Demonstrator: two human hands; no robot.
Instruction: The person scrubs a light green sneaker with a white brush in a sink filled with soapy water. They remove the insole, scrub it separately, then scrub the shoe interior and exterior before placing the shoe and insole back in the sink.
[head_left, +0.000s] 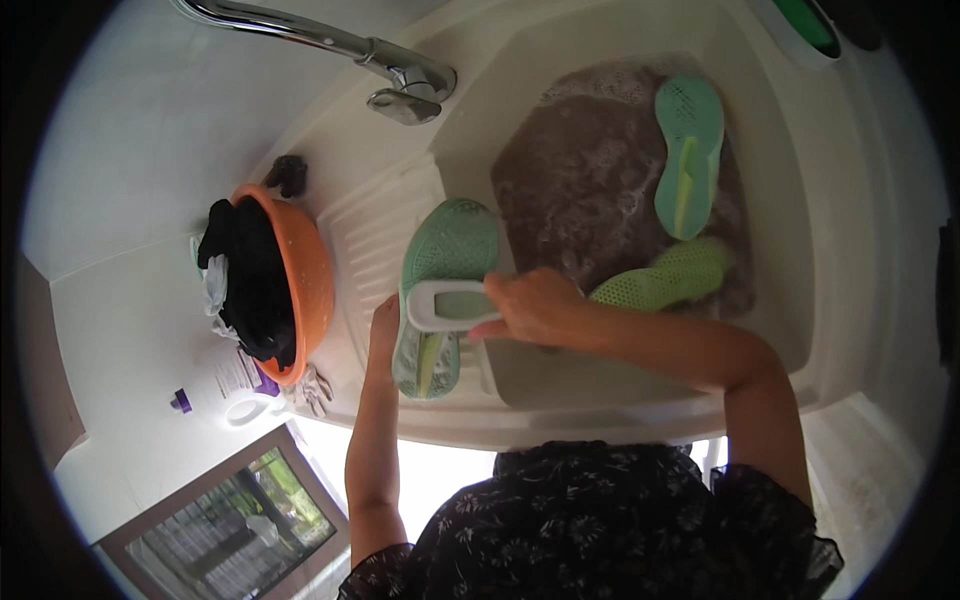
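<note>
My left hand (385, 322) is at the left edge of a mint-green shoe (454, 240), its sole turned up over the ribbed washboard of the sink; the fingers are mostly hidden behind the shoe. White suds lie on the heel end of the sole. My right hand (536, 307) grips a white-framed scrubbing brush (450, 305) by its handle, laid across the middle of that sole. To the right, a second mint-green shoe (690, 157) floats sole up in murky brown water. Below it, a lime-green perforated shoe or insole (660, 277) is partly blurred, close to my right forearm.
A chrome faucet (405, 75) reaches over the sink (787, 225) from the back left. An orange basin (309, 285) of dark cloth stands left of the washboard (375, 225). Near it lie a dark wad (287, 176), a crumpled pale cloth (309, 391) and a white bottle (251, 405) with a separate purple cap (181, 401).
</note>
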